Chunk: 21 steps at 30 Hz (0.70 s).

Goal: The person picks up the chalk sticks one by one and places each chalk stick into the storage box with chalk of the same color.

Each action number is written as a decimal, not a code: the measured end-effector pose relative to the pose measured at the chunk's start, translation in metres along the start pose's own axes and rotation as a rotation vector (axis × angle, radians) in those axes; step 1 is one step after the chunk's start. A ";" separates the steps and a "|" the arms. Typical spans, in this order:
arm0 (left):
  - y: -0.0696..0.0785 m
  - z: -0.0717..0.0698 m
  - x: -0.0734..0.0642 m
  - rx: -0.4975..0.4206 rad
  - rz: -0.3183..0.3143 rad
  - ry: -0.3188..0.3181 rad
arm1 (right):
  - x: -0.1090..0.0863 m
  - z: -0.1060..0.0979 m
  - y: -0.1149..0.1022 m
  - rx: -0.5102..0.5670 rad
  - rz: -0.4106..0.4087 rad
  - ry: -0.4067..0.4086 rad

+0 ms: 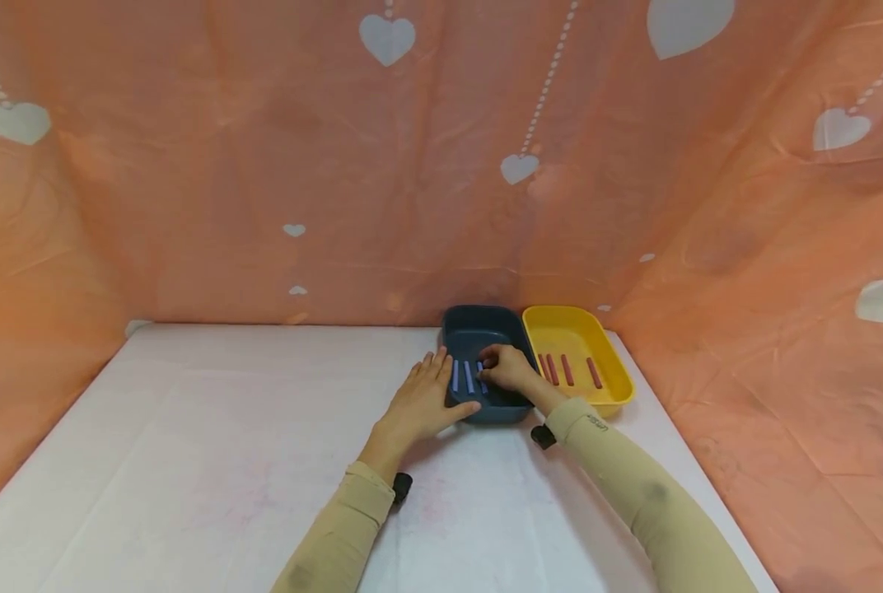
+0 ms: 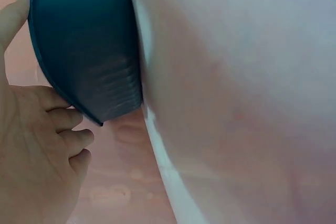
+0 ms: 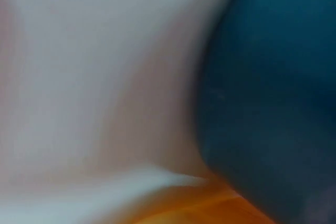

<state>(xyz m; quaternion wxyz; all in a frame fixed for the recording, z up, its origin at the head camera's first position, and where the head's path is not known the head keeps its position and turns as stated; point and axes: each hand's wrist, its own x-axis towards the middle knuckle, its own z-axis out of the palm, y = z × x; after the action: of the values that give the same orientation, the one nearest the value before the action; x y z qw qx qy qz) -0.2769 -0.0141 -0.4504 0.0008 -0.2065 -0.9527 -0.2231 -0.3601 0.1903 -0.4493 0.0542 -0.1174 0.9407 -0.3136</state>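
A dark blue tray [image 1: 486,321] stands toward the back right of the table. Inside it, purple sticks [image 1: 469,377] lie side by side. My left hand [image 1: 421,399] rests along the tray's left side, fingers extended and thumb spread over its near end; the left wrist view has the fingers [image 2: 67,119] touching the rim. Reaching in from the right, my right hand [image 1: 511,369] pinches the rightmost purple stick [image 1: 480,368], partly covered by the fingertips. In the right wrist view only the tray's blurred outer wall [image 3: 262,103] shows, not the hand.
A yellow tray [image 1: 612,399] touches the blue one on its right and holds several red sticks [image 1: 567,371]. White cloth covers the table [image 1: 189,445]. An orange curtain with pale hearts [image 1: 338,165] hangs behind the trays and at both sides.
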 end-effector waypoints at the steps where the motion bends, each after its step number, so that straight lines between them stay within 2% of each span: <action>1: -0.002 -0.001 0.000 0.005 0.001 0.007 | 0.000 0.000 -0.001 -0.002 -0.012 0.009; 6: -0.011 -0.015 -0.005 0.040 -0.022 0.021 | -0.005 0.000 -0.011 -0.021 -0.106 0.093; 14: -0.034 -0.039 -0.022 0.114 -0.078 0.048 | -0.031 -0.006 -0.020 -0.015 -0.260 0.241; 21: -0.053 -0.053 -0.043 0.131 -0.109 0.077 | -0.056 -0.014 -0.013 -0.080 -0.263 0.298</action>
<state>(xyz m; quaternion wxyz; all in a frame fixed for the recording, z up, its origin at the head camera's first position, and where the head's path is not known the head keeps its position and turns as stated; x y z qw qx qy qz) -0.2627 -0.0969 -0.4290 0.0388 -0.1449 -0.9744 -0.1677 -0.3061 0.2021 -0.4289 -0.1318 -0.1935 0.9266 -0.2943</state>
